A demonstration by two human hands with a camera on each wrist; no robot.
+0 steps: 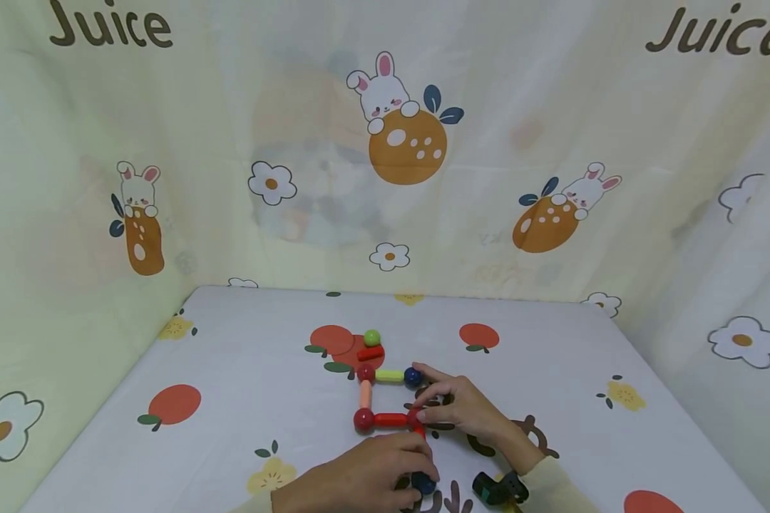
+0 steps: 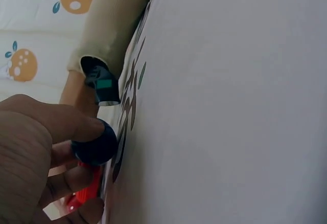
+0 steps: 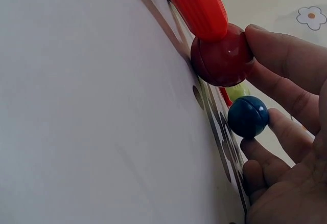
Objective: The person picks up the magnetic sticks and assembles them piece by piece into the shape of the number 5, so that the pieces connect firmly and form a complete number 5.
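Observation:
A magnetic ball-and-rod figure lies on the table, partly covered by my hands. My left hand [image 1: 372,474] pinches its near dark blue ball [image 2: 97,150], at the end of a red rod [image 2: 92,180]. With thumb and a finger, my right hand [image 1: 467,406] holds a red ball [image 3: 219,58] where red rods meet. Other right fingers touch the far blue ball [image 3: 248,116]. From that ball a yellow rod [image 1: 390,375] runs to a red corner ball [image 1: 366,372]. A salmon rod [image 1: 366,395] links it to another red ball [image 1: 363,420].
Behind the figure lie a loose green ball [image 1: 372,338] and a short red rod [image 1: 370,353]. A dark wrist device [image 1: 500,489] sits by the right sleeve [image 1: 555,488]. Printed cloth covers the table [image 1: 231,377], with a patterned curtain [image 1: 321,214] around it.

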